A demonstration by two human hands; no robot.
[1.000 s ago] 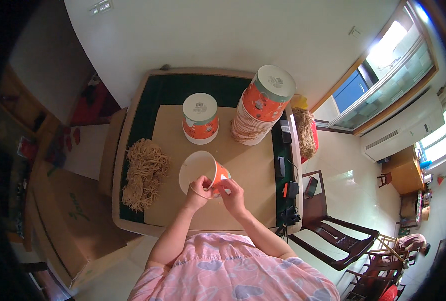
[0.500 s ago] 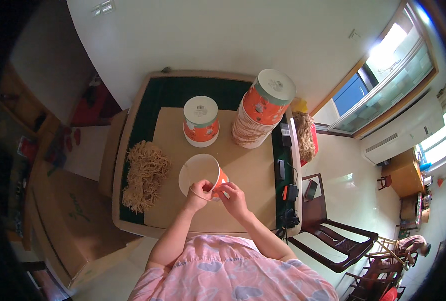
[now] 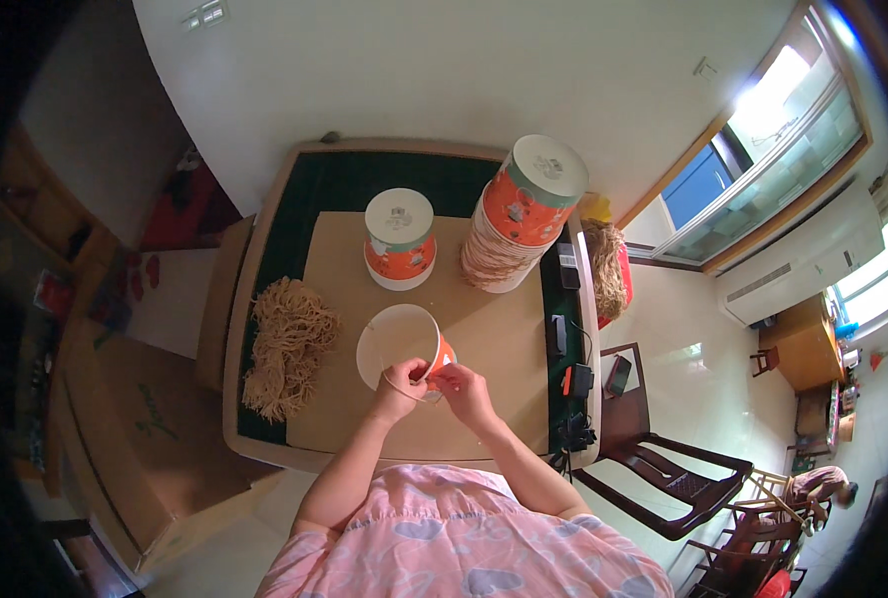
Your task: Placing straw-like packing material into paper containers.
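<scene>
Just in front of me, a paper bucket, white inside and orange outside, lies tilted with its mouth facing up and left. My left hand is closed at its near rim, thumb toward the inside. A thin beige string loops over that hand and runs toward the right one. Fingertips pinched, my right hand meets the left at the bucket's orange side and seems to hold the string; the fingertips partly hide it. Left of the bucket lies a tangled bundle of beige strings.
An upside-down paper bucket stands beyond, beside a tall upside-down stack with strings around it. Cardboard covers the green tabletop. Chargers and cables line the right edge. A dark chair is at right; a person sits farther off.
Both hands stay at the bucket's rim with only slight finger movement. The view has shifted very little; the bucket and the stack keep their places.
</scene>
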